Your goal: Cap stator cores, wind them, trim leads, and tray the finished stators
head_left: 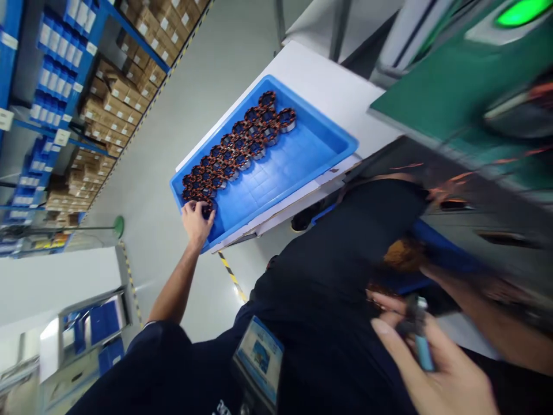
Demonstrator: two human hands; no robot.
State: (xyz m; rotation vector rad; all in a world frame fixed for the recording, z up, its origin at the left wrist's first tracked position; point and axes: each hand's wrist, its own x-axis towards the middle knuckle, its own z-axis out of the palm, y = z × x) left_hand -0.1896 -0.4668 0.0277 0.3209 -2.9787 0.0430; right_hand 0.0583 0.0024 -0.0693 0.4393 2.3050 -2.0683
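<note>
My left hand point(196, 222) reaches into the near left corner of a blue tray point(298, 173). Its fingers are curled round a wound motor stator point(206, 208) there, partly hidden by the hand. Beside it, several more stators point(242, 144) with copper-coloured windings and dark centres stand in close rows along the tray's far side. At the lower right, my right hand point(444, 369) is closed around a small hand tool point(423, 340) with a teal handle and a dark, metallic head. Motion blur hides the tool's exact kind.
The tray rests on a white table point(319, 80). A green-topped bench point(458, 98) with a blurred round object stands at right. Another person's forearm point(488, 311) reaches in near a blue bin point(449, 253) with copper-coloured contents. Shelves of cartons point(112, 104) line the left.
</note>
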